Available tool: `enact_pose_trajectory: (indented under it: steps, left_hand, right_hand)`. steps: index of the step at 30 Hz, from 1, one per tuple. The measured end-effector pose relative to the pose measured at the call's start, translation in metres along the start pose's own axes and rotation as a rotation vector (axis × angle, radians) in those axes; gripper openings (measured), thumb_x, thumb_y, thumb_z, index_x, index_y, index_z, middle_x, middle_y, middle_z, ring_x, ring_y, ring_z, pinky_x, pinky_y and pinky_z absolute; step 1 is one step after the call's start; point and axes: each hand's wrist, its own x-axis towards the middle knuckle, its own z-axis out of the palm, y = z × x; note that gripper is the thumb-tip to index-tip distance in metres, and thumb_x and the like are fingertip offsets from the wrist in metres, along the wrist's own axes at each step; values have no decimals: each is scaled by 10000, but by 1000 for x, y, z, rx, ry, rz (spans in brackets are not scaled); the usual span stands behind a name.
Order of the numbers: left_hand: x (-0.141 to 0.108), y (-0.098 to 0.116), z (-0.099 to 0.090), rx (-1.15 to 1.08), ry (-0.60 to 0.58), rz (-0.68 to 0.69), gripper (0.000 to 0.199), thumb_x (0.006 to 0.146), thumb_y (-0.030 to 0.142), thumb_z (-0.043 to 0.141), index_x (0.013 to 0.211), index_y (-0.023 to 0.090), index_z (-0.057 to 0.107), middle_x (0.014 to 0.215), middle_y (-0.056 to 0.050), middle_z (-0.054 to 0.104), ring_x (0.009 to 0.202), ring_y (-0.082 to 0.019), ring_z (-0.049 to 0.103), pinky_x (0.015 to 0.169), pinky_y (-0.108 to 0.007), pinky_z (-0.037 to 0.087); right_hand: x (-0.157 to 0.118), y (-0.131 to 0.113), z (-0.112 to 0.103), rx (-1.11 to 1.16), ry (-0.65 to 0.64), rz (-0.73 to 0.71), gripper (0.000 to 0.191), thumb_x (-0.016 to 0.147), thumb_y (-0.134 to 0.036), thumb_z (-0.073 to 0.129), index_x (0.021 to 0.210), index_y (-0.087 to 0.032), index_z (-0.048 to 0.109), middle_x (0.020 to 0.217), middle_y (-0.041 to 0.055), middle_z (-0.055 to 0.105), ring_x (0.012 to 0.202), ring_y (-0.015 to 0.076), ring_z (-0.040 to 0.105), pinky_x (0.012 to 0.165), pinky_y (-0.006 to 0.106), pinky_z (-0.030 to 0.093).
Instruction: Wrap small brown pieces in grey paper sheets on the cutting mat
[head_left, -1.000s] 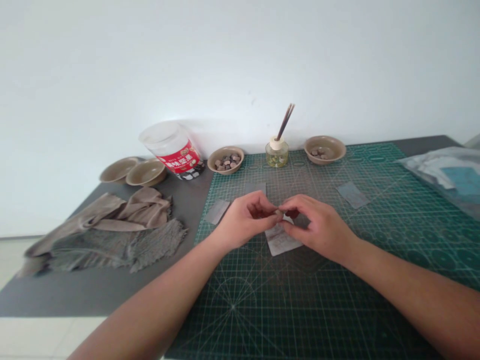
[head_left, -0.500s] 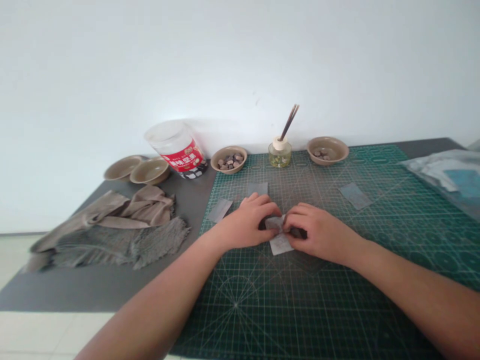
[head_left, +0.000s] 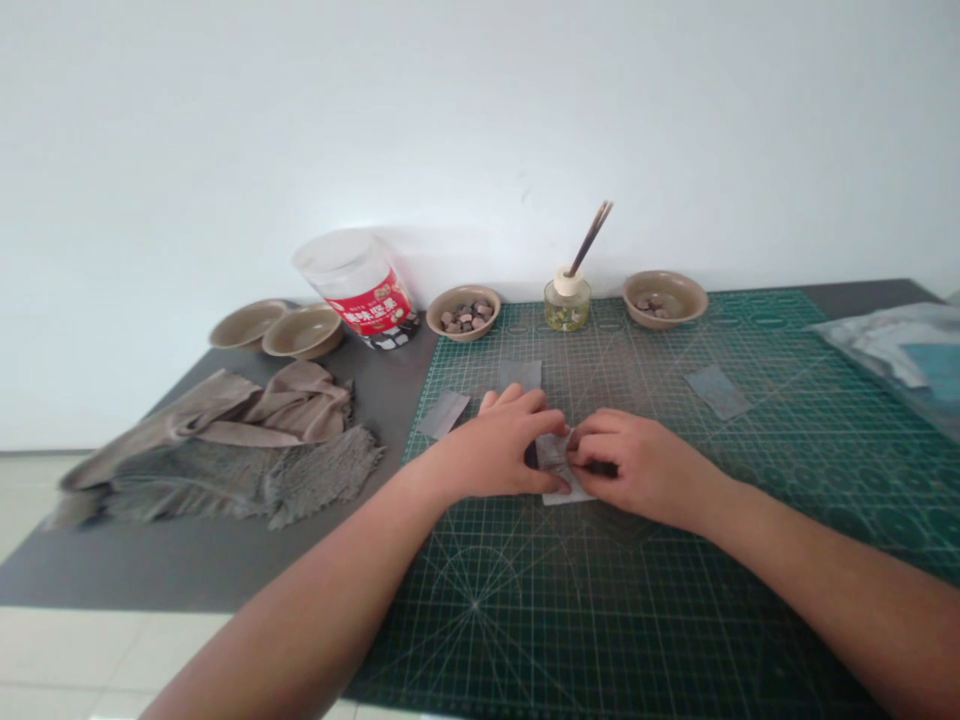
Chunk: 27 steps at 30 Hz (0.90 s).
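Note:
Over the green cutting mat [head_left: 480, 640], both hands meet at a small grey-white piece [head_left: 553, 455], flat and thin like paper or a small bag; its exact kind is unclear. My left hand [head_left: 506, 445] curls round its left side, thumb at the lower part and index finger at the top. With fingertips pinched together, my right hand [head_left: 626, 460] grips its right edge. Fingers cover much of the piece, and a paler strip shows at its lower end. Similar grey rectangles lie beyond: one left [head_left: 444, 414], one behind my left hand [head_left: 522, 375], one right [head_left: 717, 391].
At the back stand a bowl of stones [head_left: 464, 333], a reed diffuser [head_left: 568, 308], another bowl with fewer stones [head_left: 664, 318] and a red-labelled plastic jar [head_left: 375, 305]. Two nested-looking bowls [head_left: 304, 350] and a crumpled cloth [head_left: 247, 450] are left. A plastic bag [head_left: 907, 350] lies right.
My left thumb has slid down and right along the piece, and the piece's upper part looks flatter and greyer. The right hand keeps its pinch. The view has shifted slightly.

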Motion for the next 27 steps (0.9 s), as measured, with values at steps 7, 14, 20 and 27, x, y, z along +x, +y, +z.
enact_pose_trajectory:
  steps: [7,14,20,27]
  left_hand:
    - [0,2,-3,0,-17,-13,483,735,550,786,1092,262,634,1054,-43,567,1045,-297,474,851,-424,335]
    - [1,3,-4,0,-36,-40,514,731,609,766,1089,266,634,1055,-44,558,1056,-296,467,848,-407,336]
    - [1,2,-3,2,-28,-47,512,731,615,766,1091,275,637,1039,-38,558,1047,-293,469,838,-401,333]
    - [1,3,-4,-9,-28,-52,498,723,587,782,1080,270,641,1033,-40,560,1043,-294,470,859,-411,336]
  right_hand:
    - [2,3,0,36,17,25,87,857,-137,685,804,-204,706,956,37,718,893,185,652,812,327,522]
    - [5,5,2,-31,15,-3,86,865,-146,690,796,-197,696,921,46,710,895,203,614,821,354,486]
    - [4,7,-2,-116,24,-35,111,893,-205,691,784,-198,711,901,44,728,836,205,574,819,387,433]
    - [4,4,1,-66,3,-50,142,900,-190,677,758,-193,681,860,25,724,812,187,573,836,376,422]
